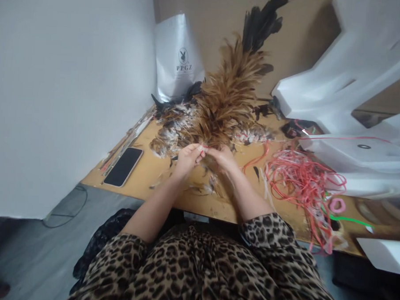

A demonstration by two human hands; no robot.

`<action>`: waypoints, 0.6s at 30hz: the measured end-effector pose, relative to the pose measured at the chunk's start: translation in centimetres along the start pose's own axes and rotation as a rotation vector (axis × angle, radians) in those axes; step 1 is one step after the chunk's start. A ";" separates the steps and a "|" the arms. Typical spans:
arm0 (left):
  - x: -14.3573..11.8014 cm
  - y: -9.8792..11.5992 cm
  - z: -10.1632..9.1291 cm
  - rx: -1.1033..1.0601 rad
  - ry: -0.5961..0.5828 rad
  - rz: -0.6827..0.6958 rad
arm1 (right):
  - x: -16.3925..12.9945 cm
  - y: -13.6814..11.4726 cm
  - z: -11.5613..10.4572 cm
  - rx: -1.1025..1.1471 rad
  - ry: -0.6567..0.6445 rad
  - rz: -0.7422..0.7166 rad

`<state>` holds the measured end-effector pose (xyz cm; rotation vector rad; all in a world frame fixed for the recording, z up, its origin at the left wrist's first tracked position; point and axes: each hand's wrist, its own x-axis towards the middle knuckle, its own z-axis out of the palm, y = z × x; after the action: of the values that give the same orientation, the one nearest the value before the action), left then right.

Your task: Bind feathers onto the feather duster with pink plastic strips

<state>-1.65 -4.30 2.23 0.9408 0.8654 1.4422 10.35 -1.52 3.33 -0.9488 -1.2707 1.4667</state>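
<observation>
Close together over the table, my left hand (189, 159) and my right hand (224, 159) are both closed, fingertips pinched. Between them shows a short bit of thin red-and-white strip (205, 147); its ends are hidden by my fingers. Right beyond the fingertips lies the near end of a long brown feather bundle (231, 87). Its far end carries dark black feathers (261, 26). Whether my right fingers also touch the bundle I cannot tell. Loose brown and white feathers (170, 135) lie in a heap left of the bundle, with a few scattered below my hands.
A phone (123, 166) lies at the table's left, beside some thin sticks (118, 151). A white bag (179, 56) stands at the back. Tangled red strips (298, 176) spread at the right, by a white sewing machine (362, 148) and a pink ring (337, 205). A white wall (66, 95) borders the left.
</observation>
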 end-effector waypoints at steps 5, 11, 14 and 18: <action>0.3 -1.6 0.3 0.027 0.079 0.051 | 0.6 1.4 -0.6 0.058 0.092 0.066; 0.3 -2.8 0.2 0.029 0.195 0.052 | 1.0 3.4 -0.9 0.173 0.106 0.039; 0.4 -3.3 0.2 0.029 0.232 0.042 | 1.1 4.0 -0.7 0.214 0.097 0.034; 1.1 -4.2 0.1 0.093 0.253 0.125 | 1.2 3.9 -0.6 0.273 0.119 0.074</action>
<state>0.08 -2.90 -1.49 0.9069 1.0828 1.6650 9.99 -0.31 -0.58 -0.8924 -0.9300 1.5697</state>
